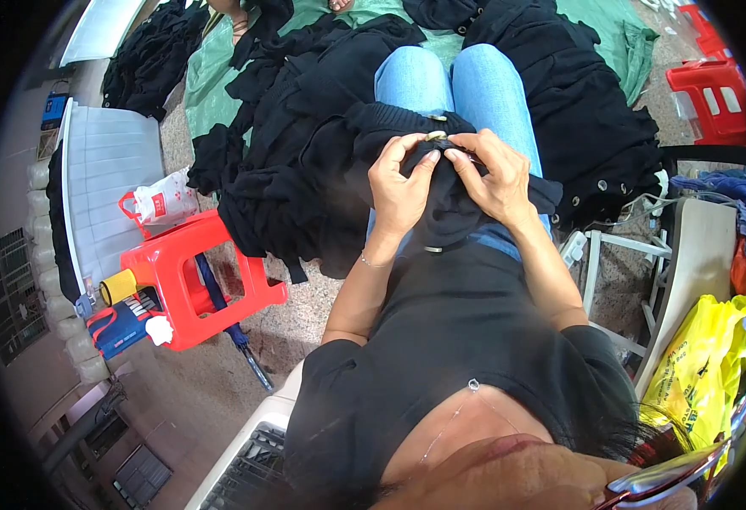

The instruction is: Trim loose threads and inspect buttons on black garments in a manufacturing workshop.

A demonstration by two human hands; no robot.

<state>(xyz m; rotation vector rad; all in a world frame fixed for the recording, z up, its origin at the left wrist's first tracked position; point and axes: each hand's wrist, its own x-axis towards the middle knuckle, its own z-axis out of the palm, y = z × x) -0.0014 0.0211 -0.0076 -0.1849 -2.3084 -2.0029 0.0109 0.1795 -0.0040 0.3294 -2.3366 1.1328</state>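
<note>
A black knit garment (305, 191) lies bunched across my lap, over blue jeans (496, 89). My left hand (400, 191) is closed on a fold of it, thumb and forefinger pinching the cloth. From the other side my right hand (500, 180) pinches the same fold, and the two thumbs nearly meet. Right at the fingertips, on the fold's upper edge, sits a pale round button (436, 135). A thin dark thing shows by my right fingers, too small to make out. Another button-like piece (438, 116) shows just beyond, on the ribbed part.
Black garments with metal eyelets (577, 110) are heaped to the right, partly over green sheeting (207, 93). On the left stand a red plastic stool (194, 242), a folded umbrella (220, 297) and a pale bin (114, 161). Another red stool (709, 102) and a yellow bag (696, 365) are at right.
</note>
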